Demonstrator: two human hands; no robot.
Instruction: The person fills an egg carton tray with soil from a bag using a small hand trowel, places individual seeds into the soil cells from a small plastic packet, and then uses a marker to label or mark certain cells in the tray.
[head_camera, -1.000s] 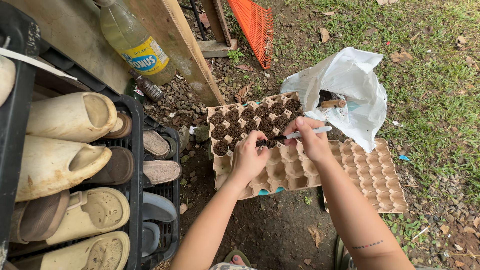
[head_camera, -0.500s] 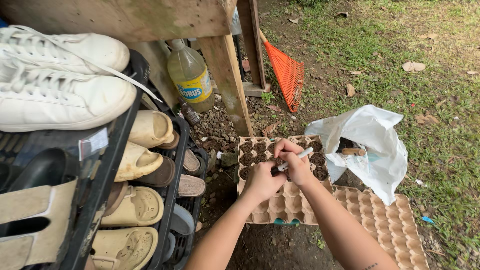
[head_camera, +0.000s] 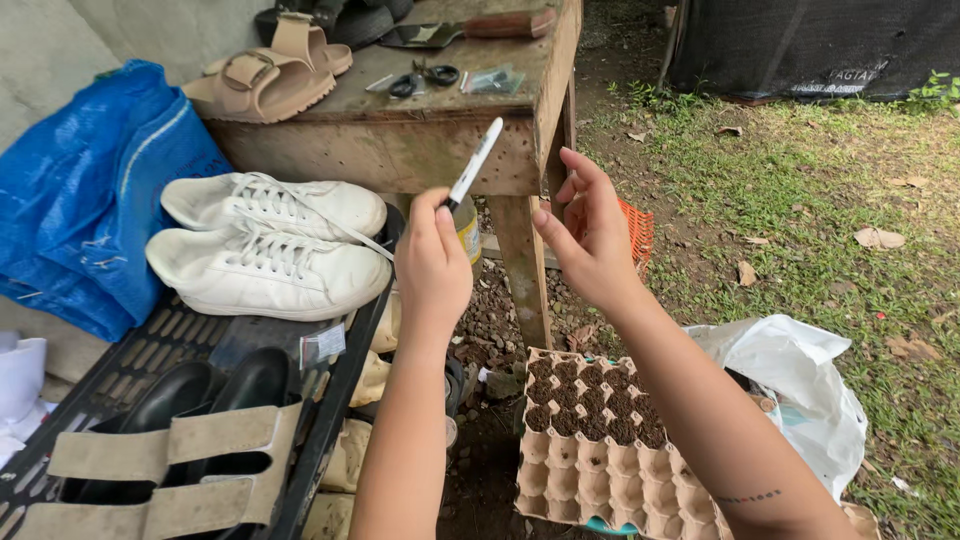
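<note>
Two hands up now, off the egg tray (head_camera: 590, 455). Left hand (head_camera: 432, 265) pinching the white pen (head_camera: 475, 163); right hand (head_camera: 590, 235) open, holding nothing. Poking stopped.

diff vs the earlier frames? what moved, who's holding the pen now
Both hands rose from the egg tray to in front of the wooden table. The pen passed over: earlier the right hand held it across the tray, now the left hand holds it upright and the right hand is open, empty. The view tilted up too. Unchanged: soil only in the tray's far cells, white bag beside it.
</note>
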